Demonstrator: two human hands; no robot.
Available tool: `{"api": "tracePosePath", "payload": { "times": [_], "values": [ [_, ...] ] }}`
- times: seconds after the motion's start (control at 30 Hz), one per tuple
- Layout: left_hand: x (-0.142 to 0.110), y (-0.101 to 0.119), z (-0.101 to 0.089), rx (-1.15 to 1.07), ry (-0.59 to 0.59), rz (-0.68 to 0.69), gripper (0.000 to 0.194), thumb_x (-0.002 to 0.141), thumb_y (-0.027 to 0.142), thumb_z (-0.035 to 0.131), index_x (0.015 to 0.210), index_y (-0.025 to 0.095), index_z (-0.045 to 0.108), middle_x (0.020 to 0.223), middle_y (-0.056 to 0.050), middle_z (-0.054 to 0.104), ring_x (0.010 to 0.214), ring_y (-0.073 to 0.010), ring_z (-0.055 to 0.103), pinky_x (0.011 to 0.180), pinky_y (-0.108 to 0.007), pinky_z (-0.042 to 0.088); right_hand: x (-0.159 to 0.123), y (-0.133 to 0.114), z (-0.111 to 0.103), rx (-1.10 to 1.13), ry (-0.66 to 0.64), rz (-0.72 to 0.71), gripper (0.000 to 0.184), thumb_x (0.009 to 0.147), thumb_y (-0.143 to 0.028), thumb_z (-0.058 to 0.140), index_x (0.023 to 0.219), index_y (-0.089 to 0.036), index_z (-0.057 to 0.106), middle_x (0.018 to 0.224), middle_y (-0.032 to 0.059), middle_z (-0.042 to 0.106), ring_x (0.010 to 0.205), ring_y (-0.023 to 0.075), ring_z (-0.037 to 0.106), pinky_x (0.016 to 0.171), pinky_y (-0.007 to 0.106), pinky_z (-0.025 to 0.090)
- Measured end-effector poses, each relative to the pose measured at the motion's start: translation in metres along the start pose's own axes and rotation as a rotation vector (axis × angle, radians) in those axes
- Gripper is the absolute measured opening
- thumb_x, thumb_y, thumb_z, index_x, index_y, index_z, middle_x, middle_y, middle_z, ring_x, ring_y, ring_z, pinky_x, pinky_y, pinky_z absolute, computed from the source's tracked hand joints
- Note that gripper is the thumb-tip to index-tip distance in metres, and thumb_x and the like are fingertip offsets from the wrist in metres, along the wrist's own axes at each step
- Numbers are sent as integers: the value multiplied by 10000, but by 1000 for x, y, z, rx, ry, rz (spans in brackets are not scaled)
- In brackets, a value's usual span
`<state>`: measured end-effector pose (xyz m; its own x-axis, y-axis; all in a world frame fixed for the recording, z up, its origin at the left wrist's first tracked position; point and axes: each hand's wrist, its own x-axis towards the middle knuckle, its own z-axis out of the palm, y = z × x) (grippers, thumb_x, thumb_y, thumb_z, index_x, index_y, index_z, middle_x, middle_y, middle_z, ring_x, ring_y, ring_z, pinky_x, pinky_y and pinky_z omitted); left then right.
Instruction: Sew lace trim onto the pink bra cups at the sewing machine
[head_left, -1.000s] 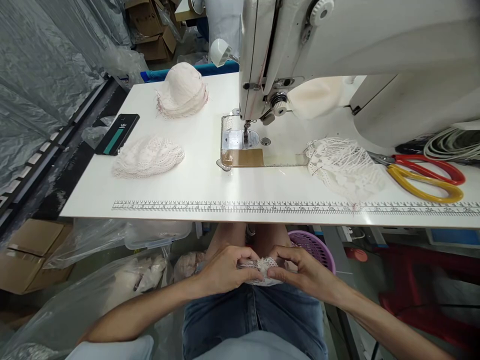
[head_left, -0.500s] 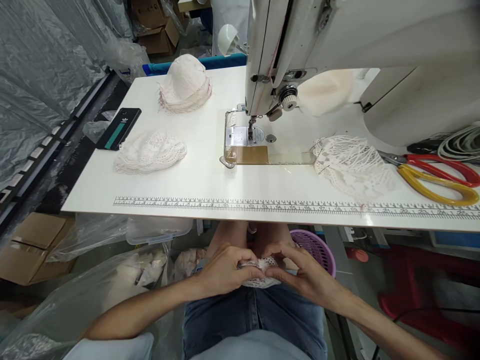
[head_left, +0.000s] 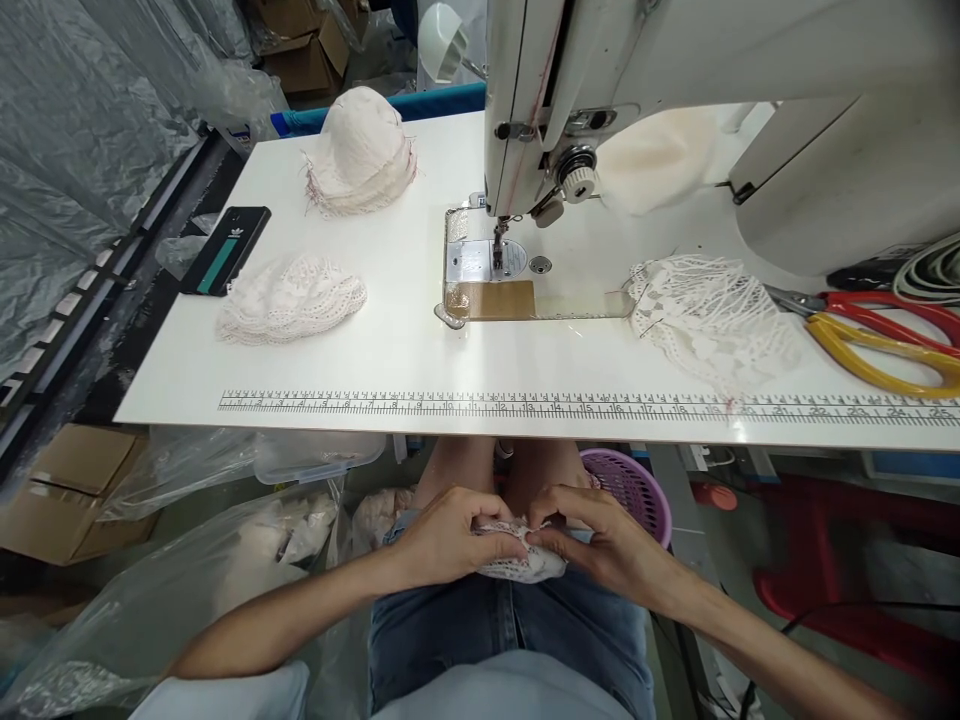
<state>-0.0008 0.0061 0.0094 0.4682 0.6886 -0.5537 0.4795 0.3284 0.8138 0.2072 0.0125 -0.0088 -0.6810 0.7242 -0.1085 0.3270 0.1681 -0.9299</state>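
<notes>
Over my lap, just below the table's front edge, I hold a small piece of white lace fabric (head_left: 525, 567). My left hand (head_left: 461, 540) pinches its left part between thumb and fingers. On the other side my right hand (head_left: 592, 535) grips the edge with thumb and forefinger, close to my left fingertips. Part of the lace is hidden behind the fingers. Above the hands, on the white table (head_left: 405, 365), stands a sewing machine (head_left: 555, 120) with its presser foot over the metal needle plate (head_left: 472, 262).
Left on the table lie a stack of white cup-shaped pieces (head_left: 361, 150), a lace piece (head_left: 292, 300) and a black phone (head_left: 226, 250). At the right are white lace (head_left: 705, 310) and red-and-yellow-handled scissors (head_left: 877, 350). A purple basket (head_left: 637, 490) stands below.
My view has shifted slightly. Both hands stay over my lap on the lace, which is turned a little, with more of it showing below the fingers.
</notes>
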Motion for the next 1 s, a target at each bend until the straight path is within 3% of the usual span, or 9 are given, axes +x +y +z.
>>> {"api": "tracePosePath", "payload": {
  "times": [0.17,0.47,0.7,1.0],
  "values": [
    [1,-2,1,-27,9,2,284,735,414,657,766,133,679,581,42,534,537,-66,424,472,-164,266,-2,2,-1,-8,-8,8,145,934,-283,445,856,-217,548,790,1,595,696,125,516,617,230,348],
    [2,-4,2,-30,13,-8,282,733,414,661,787,137,681,606,31,572,547,-70,455,478,-160,286,-1,3,-1,94,-14,168,207,912,-391,465,836,-211,531,743,-10,543,641,120,467,554,218,344],
    [1,-3,2,-22,16,-7,279,739,413,656,784,138,676,618,22,590,552,-77,476,480,-160,292,2,1,-1,205,-28,191,209,907,-374,472,813,-194,519,706,-15,506,604,104,435,531,209,335],
    [-1,1,-1,14,-12,26,278,752,422,644,844,160,644,685,18,615,615,-106,530,534,-176,332,3,-2,0,181,0,181,157,902,-323,478,823,-195,524,699,-17,509,575,94,426,511,202,318]
  ]
}}
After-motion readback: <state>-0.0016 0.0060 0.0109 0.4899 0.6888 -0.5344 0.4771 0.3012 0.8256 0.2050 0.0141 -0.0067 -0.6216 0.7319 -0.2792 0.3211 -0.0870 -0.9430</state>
